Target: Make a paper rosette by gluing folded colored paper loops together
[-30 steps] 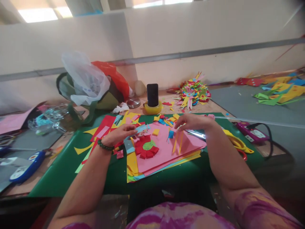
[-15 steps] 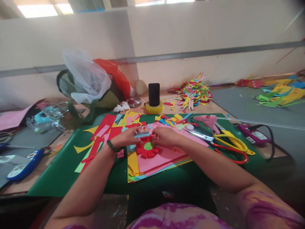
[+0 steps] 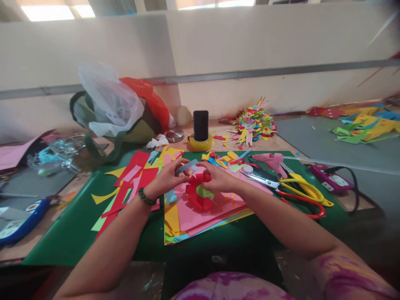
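My right hand (image 3: 220,177) pinches the upper edge of a red paper flower (image 3: 198,202). The flower is tilted above the stacked pink paper (image 3: 187,221), and its light green centre (image 3: 204,192) faces partly sideways. My left hand (image 3: 168,177), with a dark bead bracelet at the wrist, is closed round a grey-blue band-like object (image 3: 186,167) whose kind I cannot make out. A small pale patterned part shows beside that object, between the two hands. Fingers hide part of both held things.
Red paper strips (image 3: 137,164) lie left on the green mat (image 3: 75,225). Scissors (image 3: 268,181), a pink glue gun (image 3: 270,160) and a purple power strip (image 3: 333,179) are right. A phone (image 3: 201,125) stands in a yellow tape roll (image 3: 200,143); paper flowers (image 3: 254,125) are piled behind.
The red flower, lying flatter before, is now tilted and raised at its top edge by my right hand. The object in my left hand has turned and risen slightly.
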Motion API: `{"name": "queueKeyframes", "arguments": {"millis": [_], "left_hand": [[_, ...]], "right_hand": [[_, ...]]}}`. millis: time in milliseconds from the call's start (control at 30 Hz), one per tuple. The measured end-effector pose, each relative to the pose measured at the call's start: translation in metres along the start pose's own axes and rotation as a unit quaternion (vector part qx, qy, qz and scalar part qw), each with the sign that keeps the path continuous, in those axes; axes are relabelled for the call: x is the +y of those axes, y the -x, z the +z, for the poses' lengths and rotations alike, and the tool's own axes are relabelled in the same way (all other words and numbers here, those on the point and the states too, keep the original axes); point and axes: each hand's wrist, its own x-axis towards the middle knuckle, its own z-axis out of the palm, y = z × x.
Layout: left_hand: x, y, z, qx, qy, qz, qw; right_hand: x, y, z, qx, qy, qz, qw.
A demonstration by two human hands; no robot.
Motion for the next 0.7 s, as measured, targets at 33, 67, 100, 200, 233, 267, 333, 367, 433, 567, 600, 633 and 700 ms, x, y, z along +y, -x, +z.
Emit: {"name": "queueKeyframes", "arguments": {"millis": [33, 67, 100, 200, 233, 267, 333, 367, 433, 567, 600, 633, 700], "left_hand": [[0.000, -0.001, 0.000, 0.016, 0.016, -0.014, 1.000], [0.000, -0.001, -0.001, 0.026, 0.024, -0.033, 0.999], [0.001, -0.002, -0.001, 0.030, 0.026, -0.055, 0.998], [0.000, -0.003, 0.000, 0.012, 0.022, -0.108, 0.994], [-0.001, -0.004, 0.001, 0.003, 0.029, -0.113, 0.993], [-0.002, -0.005, 0.003, -0.003, 0.039, -0.112, 0.993], [-0.006, -0.006, 0.005, -0.010, 0.058, -0.109, 0.992], [-0.008, -0.007, 0.006, -0.013, 0.064, -0.110, 0.992], [-0.012, -0.007, 0.006, -0.020, 0.063, -0.113, 0.991], [-0.016, -0.008, 0.009, -0.020, 0.031, -0.117, 0.992], [-0.017, -0.008, 0.011, -0.021, 0.021, -0.125, 0.992], [-0.019, -0.008, 0.012, -0.028, 0.009, -0.133, 0.991], [-0.020, -0.008, 0.014, -0.049, -0.032, -0.129, 0.990]], "right_hand": [[0.001, -0.001, -0.001, 0.009, -0.040, 0.031, 0.999], [0.002, -0.002, -0.001, 0.022, -0.084, 0.061, 0.994], [0.003, -0.004, -0.002, 0.044, -0.129, 0.086, 0.987], [0.006, -0.008, 0.001, 0.127, -0.237, 0.106, 0.957], [0.007, -0.008, 0.003, 0.140, -0.255, 0.102, 0.951], [0.008, -0.009, 0.005, 0.143, -0.259, 0.095, 0.951], [0.011, -0.009, 0.008, 0.125, -0.216, 0.085, 0.965], [0.013, -0.009, 0.008, 0.116, -0.171, 0.079, 0.975], [0.016, -0.008, 0.003, 0.101, -0.064, 0.061, 0.991], [0.010, 0.000, -0.025, 0.073, 0.110, 0.044, 0.990], [0.005, 0.005, -0.035, 0.088, 0.148, 0.048, 0.984], [0.000, 0.011, -0.046, 0.112, 0.182, 0.048, 0.976], [-0.012, 0.027, -0.064, 0.119, 0.263, 0.079, 0.954]]}}
